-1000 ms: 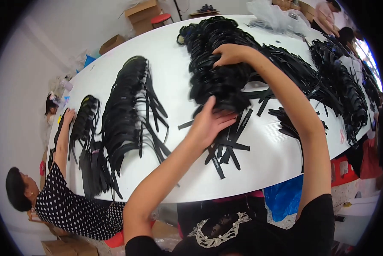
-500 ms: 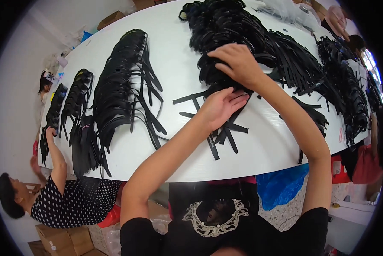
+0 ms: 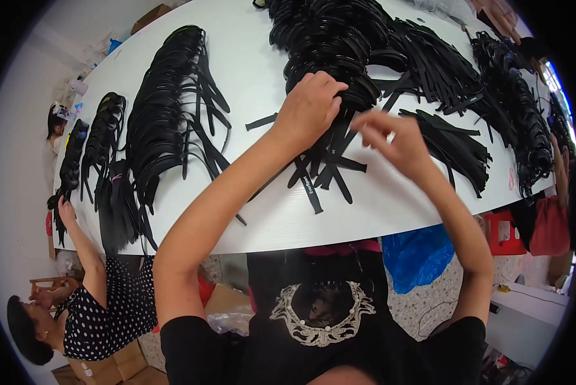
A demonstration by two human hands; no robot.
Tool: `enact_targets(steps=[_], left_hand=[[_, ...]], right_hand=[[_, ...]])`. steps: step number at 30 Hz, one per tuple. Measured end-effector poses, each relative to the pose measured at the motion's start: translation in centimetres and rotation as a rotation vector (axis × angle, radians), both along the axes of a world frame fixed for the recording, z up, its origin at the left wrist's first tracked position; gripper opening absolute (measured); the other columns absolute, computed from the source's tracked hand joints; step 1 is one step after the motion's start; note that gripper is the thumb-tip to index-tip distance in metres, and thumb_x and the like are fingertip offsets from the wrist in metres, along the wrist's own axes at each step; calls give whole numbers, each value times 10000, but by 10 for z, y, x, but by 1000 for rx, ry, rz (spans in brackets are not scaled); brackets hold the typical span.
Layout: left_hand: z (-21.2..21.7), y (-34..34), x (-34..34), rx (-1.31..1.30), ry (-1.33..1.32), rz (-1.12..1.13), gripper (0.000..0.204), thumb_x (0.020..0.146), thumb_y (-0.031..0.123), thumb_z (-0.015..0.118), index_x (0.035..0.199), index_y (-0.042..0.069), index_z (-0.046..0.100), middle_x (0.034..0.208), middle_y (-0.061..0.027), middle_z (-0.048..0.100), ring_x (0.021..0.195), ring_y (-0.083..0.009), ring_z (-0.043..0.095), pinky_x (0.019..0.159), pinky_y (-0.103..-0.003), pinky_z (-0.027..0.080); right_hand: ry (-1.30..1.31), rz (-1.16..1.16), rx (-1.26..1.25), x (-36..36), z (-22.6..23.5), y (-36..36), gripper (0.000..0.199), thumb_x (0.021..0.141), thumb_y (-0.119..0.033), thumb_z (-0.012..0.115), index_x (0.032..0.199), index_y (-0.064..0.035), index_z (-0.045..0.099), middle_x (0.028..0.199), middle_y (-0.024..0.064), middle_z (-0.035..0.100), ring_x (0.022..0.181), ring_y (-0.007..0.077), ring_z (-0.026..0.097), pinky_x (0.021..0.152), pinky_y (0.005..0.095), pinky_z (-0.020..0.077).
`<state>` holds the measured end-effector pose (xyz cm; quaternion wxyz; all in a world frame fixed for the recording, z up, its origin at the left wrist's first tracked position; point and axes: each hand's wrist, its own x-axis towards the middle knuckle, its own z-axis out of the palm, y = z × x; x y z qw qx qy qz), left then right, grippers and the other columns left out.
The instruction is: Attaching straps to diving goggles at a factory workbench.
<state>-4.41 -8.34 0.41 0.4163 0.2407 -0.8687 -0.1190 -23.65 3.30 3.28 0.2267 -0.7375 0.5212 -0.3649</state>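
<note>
- At the far left edge of the white table [image 3: 256, 77], a co-worker in a dotted top [image 3: 102, 314] reaches a hand [image 3: 65, 210] up to a small row of black curved bands [image 3: 70, 167]; I keep that hand apart from my own two.
- Next along lies a long fanned row of the same black bands [image 3: 166, 109], their strap ends trailing toward the near edge, well apart from my hands.
- My left hand [image 3: 310, 109] lies knuckles up on the near end of the big heap of black bands [image 3: 333, 38], fingers curled together and pressed into it; I cannot tell whether they actually clamp one band.
- Just below that hand, loose black straps [image 3: 323, 170] lie crossed on the bare table.
- My right hand [image 3: 390, 138] hovers just beside the left, fingers bent and a little apart, tips drawn toward the thumb; whether a strap is pinched there I cannot tell.
- Further right sit a flat bundle of straps [image 3: 455, 141] and another dark pile [image 3: 519, 109] near the rim.
- Risk, as I judge it: the bands look nested, so lifting one could drag its neighbours and slump the heap onto the loose straps; those straps lie near the table edge and a careless sweep could push them off.
</note>
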Motion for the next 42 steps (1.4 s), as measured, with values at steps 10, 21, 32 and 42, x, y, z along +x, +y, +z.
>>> enact_targets(steps=[10, 21, 32, 42], left_hand=[[19, 6, -16, -65, -260, -103, 185, 870, 183, 749, 977, 64, 657, 939, -65, 634, 954, -284, 603, 843, -392, 510], [-5, 11, -33, -173, -350, -67, 327, 827, 345, 802, 963, 86, 654, 970, -87, 650, 941, -259, 614, 804, -390, 517], [62, 47, 52, 336, 202, 64, 358, 1001, 210, 579, 1322, 70, 656, 1059, -77, 656, 974, -195, 622, 874, -325, 494], [23, 106, 77, 906, 812, 85, 481, 1118, 292, 331, 1403, 6, 591, 1268, -75, 644, 1070, -126, 616, 940, -271, 515]], right_hand=[[465, -98, -249, 33, -34, 34, 270, 816, -177, 785, 1073, -111, 737, 951, 58, 693, 863, 260, 662, 786, 350, 530], [512, -194, 9, -29, 1, 80, 315, 741, -72, 829, 1042, -54, 736, 962, 69, 717, 922, 251, 661, 848, 362, 498], [588, -87, -191, 46, -37, 44, 220, 814, -166, 784, 1012, -80, 743, 894, 68, 710, 840, 266, 701, 723, 369, 566], [-737, -241, 144, -85, 6, 25, 214, 1055, -282, 577, 1021, -82, 647, 861, 33, 698, 693, 47, 622, 551, 151, 429]])
